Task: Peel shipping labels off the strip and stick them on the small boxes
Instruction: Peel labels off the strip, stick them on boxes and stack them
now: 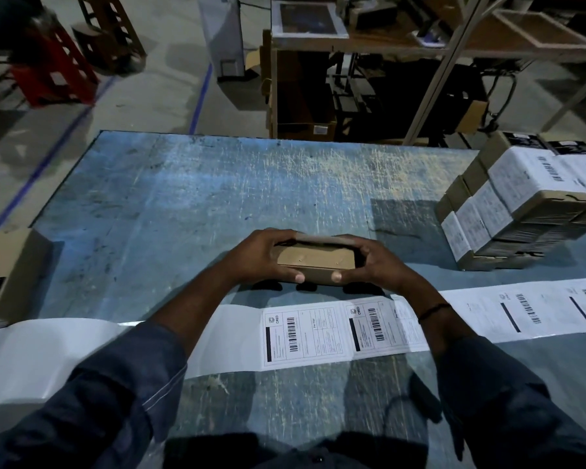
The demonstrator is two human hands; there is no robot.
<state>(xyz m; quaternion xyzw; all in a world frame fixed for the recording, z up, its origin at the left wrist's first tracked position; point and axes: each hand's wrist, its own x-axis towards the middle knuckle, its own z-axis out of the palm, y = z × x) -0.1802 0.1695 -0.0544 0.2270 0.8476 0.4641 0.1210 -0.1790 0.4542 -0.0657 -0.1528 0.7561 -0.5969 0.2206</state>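
Note:
A small brown cardboard box (316, 257) is held just above the blue table (190, 184), near its middle. My left hand (263, 257) grips its left end and my right hand (369, 262) grips its right end, thumbs along the near side. No label shows on the box's visible faces. In front of the box a long white label strip (305, 335) runs across the table from left to right, with printed barcode labels on its middle and right parts and bare backing on the left.
A stack of small boxes with white labels (518, 201) stands at the right edge of the table. A larger cardboard carton (6, 275) sits at the left edge. Shelving and a wooden rack stand beyond the table's far edge.

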